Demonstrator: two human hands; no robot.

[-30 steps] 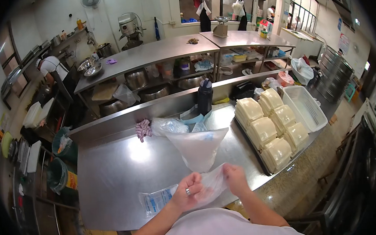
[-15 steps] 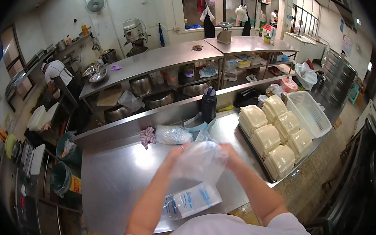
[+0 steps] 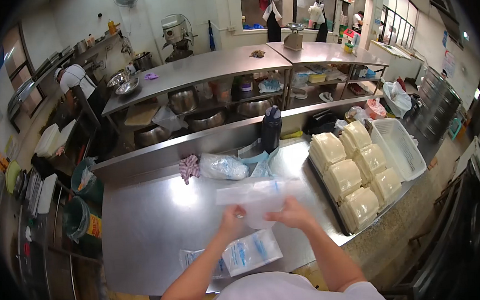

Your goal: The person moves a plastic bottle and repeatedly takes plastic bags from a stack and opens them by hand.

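Observation:
A translucent plastic bag (image 3: 262, 195) is spread upright over the steel table, its wide top edge away from me. My left hand (image 3: 234, 216) pinches its left side, a ring on one finger. On the right side, my right hand (image 3: 292, 213) is closed on the same bag. Just below the hands lies a flat pack of clear bags with blue print (image 3: 253, 252), overlapping another plastic pack (image 3: 194, 258). Beyond the bag are a stuffed clear plastic bag (image 3: 222, 166) and a dark bottle (image 3: 271, 129).
A dark tray holds stacks of pale wrappers (image 3: 360, 206) at the right, beside a white basket (image 3: 398, 149). A crumpled striped cloth (image 3: 189, 168) lies at the back left. A co-worker (image 3: 76, 83) stands far left; a long steel counter (image 3: 202, 70) runs behind.
The bag has gone from bunched and blurred to spread out, and my hands have come back lower toward me. The printed pack, bare of the bag, lies over the other pack.

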